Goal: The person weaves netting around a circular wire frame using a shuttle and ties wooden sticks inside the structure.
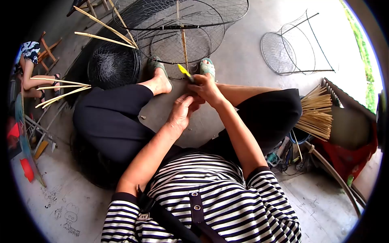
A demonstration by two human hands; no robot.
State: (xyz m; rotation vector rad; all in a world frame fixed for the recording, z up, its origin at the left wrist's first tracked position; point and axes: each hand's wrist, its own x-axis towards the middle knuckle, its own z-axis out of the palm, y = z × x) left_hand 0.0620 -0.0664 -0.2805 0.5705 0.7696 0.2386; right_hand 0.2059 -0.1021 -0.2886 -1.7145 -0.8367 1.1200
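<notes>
1. The grey floor [243, 52] is stretching under my feet [207, 67].
2. A large netted frame [174, 27] is standing just beyond them.
3. A smaller netted frame [298, 46] is resting well apart, off to the right.
4. A bundle of thin sticks [317, 113] is fanning out beside my right knee [287, 105].
5. My right hand [204, 88] is closing its fingers around a slim tool; my left hand [183, 109] is curling just beside it, but I cannot tell whether it is gripping anything.
6. The yellow-and-dark tool [184, 71] is pointing away from me.
</notes>
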